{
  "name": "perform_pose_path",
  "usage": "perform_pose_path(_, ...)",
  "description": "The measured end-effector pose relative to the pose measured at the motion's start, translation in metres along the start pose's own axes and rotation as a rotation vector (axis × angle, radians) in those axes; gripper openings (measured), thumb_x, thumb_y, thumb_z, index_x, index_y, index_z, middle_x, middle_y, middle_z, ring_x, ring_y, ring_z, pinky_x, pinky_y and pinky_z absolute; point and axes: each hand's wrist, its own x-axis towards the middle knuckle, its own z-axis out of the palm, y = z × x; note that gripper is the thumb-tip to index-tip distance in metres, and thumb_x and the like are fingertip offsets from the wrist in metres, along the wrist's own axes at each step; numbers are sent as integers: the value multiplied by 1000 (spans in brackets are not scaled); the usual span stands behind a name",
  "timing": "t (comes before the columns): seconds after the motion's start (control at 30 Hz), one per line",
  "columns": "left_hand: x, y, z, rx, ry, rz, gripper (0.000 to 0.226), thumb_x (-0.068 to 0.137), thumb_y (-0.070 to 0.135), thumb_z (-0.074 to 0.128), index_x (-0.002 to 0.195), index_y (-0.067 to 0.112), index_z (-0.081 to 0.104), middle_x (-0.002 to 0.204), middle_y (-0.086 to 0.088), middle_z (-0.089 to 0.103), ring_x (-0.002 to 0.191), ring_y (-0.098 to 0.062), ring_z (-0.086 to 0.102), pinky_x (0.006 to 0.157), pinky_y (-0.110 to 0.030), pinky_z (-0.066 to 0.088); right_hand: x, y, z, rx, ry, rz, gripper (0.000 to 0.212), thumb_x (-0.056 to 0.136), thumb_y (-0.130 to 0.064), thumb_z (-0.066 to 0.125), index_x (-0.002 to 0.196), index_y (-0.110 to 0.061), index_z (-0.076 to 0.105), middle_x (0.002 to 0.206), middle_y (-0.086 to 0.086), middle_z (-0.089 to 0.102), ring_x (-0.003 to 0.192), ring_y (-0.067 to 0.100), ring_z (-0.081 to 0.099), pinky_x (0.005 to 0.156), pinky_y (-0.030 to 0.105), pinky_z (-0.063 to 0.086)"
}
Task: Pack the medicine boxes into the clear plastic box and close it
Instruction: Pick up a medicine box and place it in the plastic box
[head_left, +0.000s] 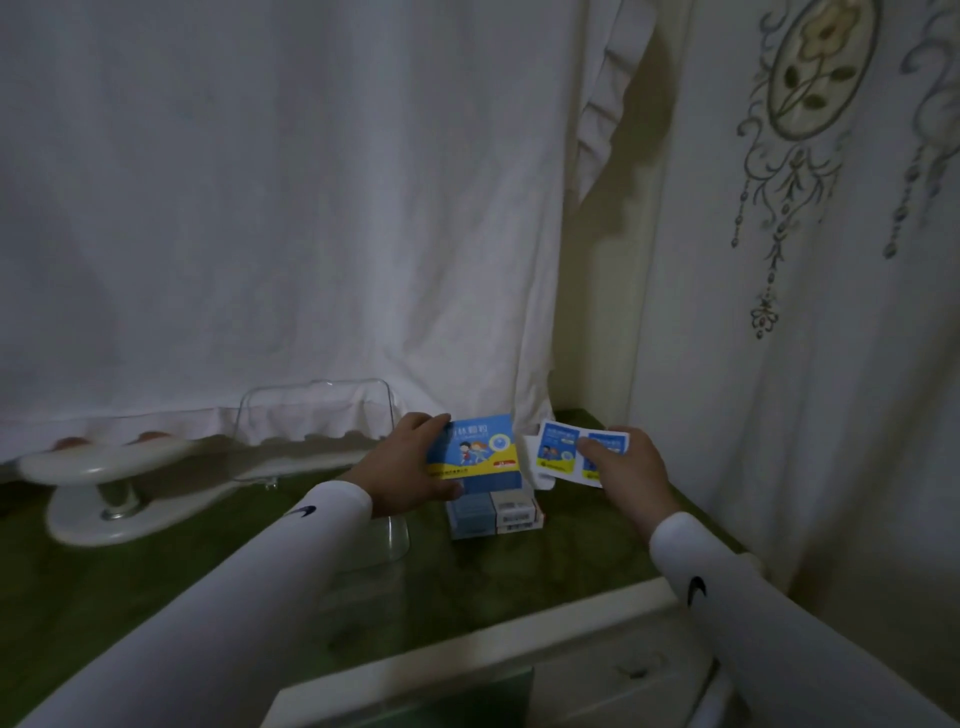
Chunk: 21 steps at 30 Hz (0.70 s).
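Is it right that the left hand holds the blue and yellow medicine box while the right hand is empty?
Not quite. In the head view the left hand does hold the blue and yellow medicine box, but the right hand is not empty: it pinches a strip of medicine sachets.

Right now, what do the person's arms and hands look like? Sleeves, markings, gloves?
Both arms wear long white sleeves down to the wrists. Each sleeve carries a small dark swoosh-shaped logo near the cuff. The left hand and right hand are bare: no gloves, and no rings or watch are visible in this dim view.
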Motion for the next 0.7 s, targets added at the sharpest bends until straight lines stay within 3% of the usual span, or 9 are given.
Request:
perform_pose_path(0.13, -3, 2, -1, 5, -9, 23, 91, 78, 37, 76, 150, 22, 22, 148, 1, 27, 127, -18, 42, 103, -32, 43, -2, 1, 8, -28, -19, -17, 16, 89, -16, 68, 97, -14, 54, 93, 5, 62, 64, 4, 58, 47, 15, 42)
perform_pose_path(0.3, -5, 2, 2, 18, -30, 46, 92, 76, 37, 77, 149, 23, 23, 147, 1, 28, 125, -19, 43, 104, -34, 43, -3, 4, 15, -78, -75, 3, 33, 90, -20, 67, 117, -10, 51, 101, 6, 61, 68, 5, 58, 50, 17, 42)
perform_pose_path(0.7, -6, -1, 10, -5, -45, 62, 92, 75, 37, 77, 149, 24, 24, 147, 3, 28, 125, -17, 42, 99, -30, 43, -4, 7, 27, -6, -207, 110, 31, 92, -19, 64, 119, -13, 50, 95, 4, 62, 80, 15, 65, 64, 31, 56)
